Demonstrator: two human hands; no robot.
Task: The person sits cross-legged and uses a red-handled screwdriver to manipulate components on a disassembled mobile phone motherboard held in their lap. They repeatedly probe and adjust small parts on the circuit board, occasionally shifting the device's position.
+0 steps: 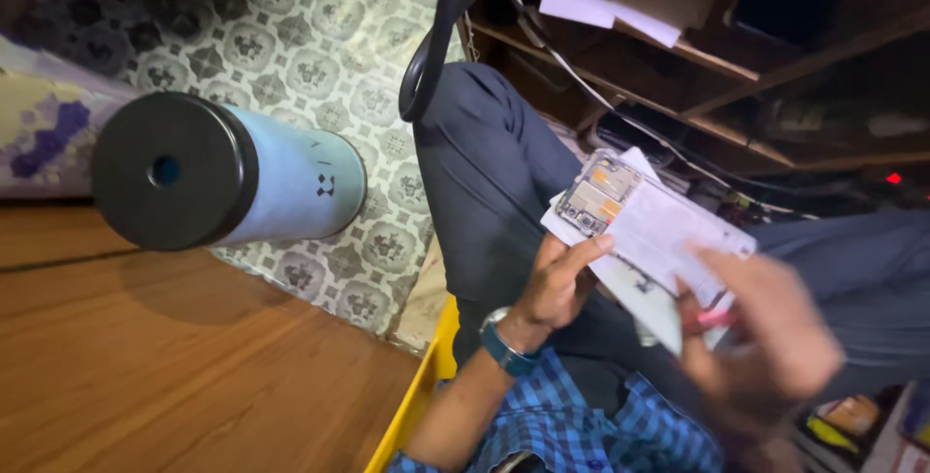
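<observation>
Head view. An opened phone [599, 194], back cover off with boards exposed, is seen lying on white papers [668, 236] at about 3 o'clock from frame centre, above the lap of grey trousers [494, 182]. The left hand [562, 284] is closed on the lower edge of the papers, thumb on top, touching just below the phone; a watch [504, 342] is worn at its wrist and a blue checked sleeve [572, 425] is seen at 6 o'clock. The right hand [765, 328] is blurred at 4 o'clock, laid over the papers' right end; a pink item [712, 319] is glimpsed under its fingers, but its grip cannot be told. A blue cylinder [228, 177] with a black cap is recorded at 9 o'clock, on a wooden top [174, 366]. A yellow edge [421, 391] is noted at 6 o'clock. Shelves [736, 66] lie at 1 o'clock.
</observation>
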